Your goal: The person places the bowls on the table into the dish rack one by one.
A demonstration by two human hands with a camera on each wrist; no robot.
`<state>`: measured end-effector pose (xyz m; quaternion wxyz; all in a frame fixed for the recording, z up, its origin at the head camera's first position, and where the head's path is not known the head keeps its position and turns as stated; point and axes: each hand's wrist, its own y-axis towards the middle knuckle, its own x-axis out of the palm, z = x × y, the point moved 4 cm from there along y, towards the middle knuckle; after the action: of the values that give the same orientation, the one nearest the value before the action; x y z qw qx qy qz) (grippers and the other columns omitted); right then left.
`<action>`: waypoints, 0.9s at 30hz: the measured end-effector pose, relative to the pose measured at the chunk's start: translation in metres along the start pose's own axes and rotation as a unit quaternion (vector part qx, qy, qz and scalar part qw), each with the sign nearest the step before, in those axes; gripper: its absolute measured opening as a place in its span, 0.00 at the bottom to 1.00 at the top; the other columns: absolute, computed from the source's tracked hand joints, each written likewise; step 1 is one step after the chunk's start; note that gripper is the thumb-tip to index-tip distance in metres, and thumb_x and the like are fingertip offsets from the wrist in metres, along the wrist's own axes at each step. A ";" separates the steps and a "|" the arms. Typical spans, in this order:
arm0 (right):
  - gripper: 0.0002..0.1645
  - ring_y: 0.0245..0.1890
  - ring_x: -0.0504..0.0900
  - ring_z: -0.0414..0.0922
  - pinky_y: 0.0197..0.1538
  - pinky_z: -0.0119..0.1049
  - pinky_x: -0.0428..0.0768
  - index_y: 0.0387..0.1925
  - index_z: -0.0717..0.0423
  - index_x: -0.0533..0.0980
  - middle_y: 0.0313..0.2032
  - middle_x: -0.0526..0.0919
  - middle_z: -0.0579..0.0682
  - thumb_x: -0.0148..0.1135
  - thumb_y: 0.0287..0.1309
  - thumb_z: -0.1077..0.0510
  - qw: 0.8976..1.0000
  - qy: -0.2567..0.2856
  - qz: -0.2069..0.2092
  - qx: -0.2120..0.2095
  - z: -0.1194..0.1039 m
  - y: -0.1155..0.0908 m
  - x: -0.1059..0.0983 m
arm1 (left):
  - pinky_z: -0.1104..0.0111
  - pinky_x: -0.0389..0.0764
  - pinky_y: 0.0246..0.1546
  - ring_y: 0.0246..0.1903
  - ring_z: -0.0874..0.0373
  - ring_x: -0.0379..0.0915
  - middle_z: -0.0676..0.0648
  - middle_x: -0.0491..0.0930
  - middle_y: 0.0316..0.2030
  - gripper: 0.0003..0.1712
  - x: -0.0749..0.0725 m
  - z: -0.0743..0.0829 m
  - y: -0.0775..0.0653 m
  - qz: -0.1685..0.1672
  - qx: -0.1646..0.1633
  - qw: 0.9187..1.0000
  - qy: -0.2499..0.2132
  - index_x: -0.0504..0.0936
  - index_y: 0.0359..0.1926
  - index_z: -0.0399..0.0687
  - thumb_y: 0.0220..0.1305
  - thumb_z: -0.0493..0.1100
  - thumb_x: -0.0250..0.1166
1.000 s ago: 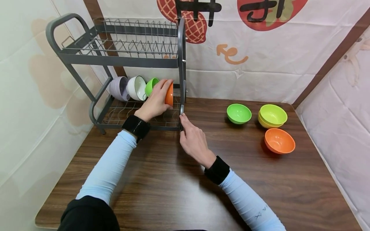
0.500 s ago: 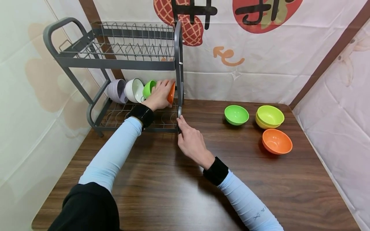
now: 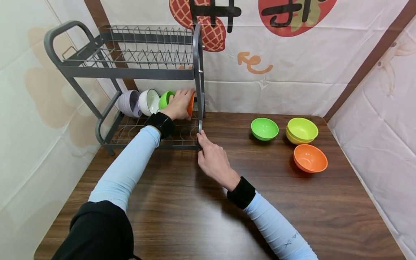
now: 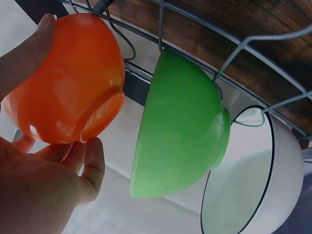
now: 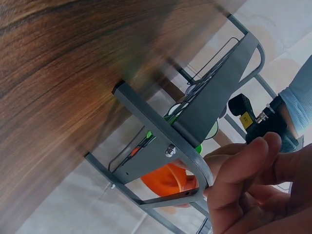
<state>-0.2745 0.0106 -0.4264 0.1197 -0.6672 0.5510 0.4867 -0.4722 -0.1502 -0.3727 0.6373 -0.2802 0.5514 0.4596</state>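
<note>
My left hand [image 3: 179,104] reaches into the lower tier of the grey dish rack [image 3: 130,74] and grips an orange bowl [image 4: 73,83], thumb on one side and fingers on the other. The bowl is tipped on its side at the tier's right end, mostly hidden by the hand in the head view. Beside it a green bowl [image 4: 180,126] stands on edge in the wires, then a white bowl [image 4: 282,165] with a dark rim. My right hand [image 3: 216,159] holds the rack's front right side frame [image 5: 195,165], its fingertips right at the curved tube.
Lavender bowls [image 3: 128,103] lean at the lower tier's left end. On the wooden table [image 3: 195,209] to the right stand a green bowl [image 3: 264,129], a yellow-green bowl [image 3: 303,129] stacked in a yellow one, and an orange bowl [image 3: 310,158]. Cloth walls surround the table.
My left hand has moved slightly right within the rack, bringing the orange bowl closer to the right side frame. My right hand stays at the frame. The head view has shifted a little.
</note>
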 end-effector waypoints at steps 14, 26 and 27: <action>0.36 0.14 0.48 0.40 0.18 0.33 0.52 0.79 0.55 0.65 0.78 0.63 0.53 0.51 0.72 0.66 1.000 -0.001 -0.009 0.005 -0.003 0.001 0.000 | 0.42 0.63 0.68 0.67 0.31 0.58 0.27 0.62 0.71 0.71 0.004 -0.001 0.006 0.014 -0.009 1.000 -0.019 0.50 0.80 0.35 0.43 0.35 0.87; 0.36 0.15 0.59 0.44 0.18 0.33 0.56 0.78 0.56 0.66 0.77 0.64 0.53 0.52 0.70 0.66 1.000 -0.017 -0.009 0.003 0.001 0.001 -0.001 | 0.48 0.65 0.71 0.68 0.32 0.61 0.25 0.62 0.68 0.66 0.008 -0.004 0.009 0.004 -0.006 0.998 -0.061 0.52 0.76 0.30 0.42 0.29 0.85; 0.36 0.15 0.59 0.44 0.18 0.33 0.56 0.78 0.56 0.66 0.77 0.64 0.53 0.52 0.70 0.65 1.000 -0.017 -0.009 0.003 0.002 0.002 -0.002 | 0.47 0.65 0.71 0.68 0.31 0.61 0.25 0.62 0.69 0.66 0.009 -0.004 0.009 0.003 -0.008 0.998 -0.062 0.51 0.76 0.30 0.42 0.29 0.85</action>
<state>-0.2766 0.0122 -0.4254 0.1354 -0.6633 0.5441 0.4956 -0.4822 -0.1472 -0.3804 0.6662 -0.2546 0.5084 0.4826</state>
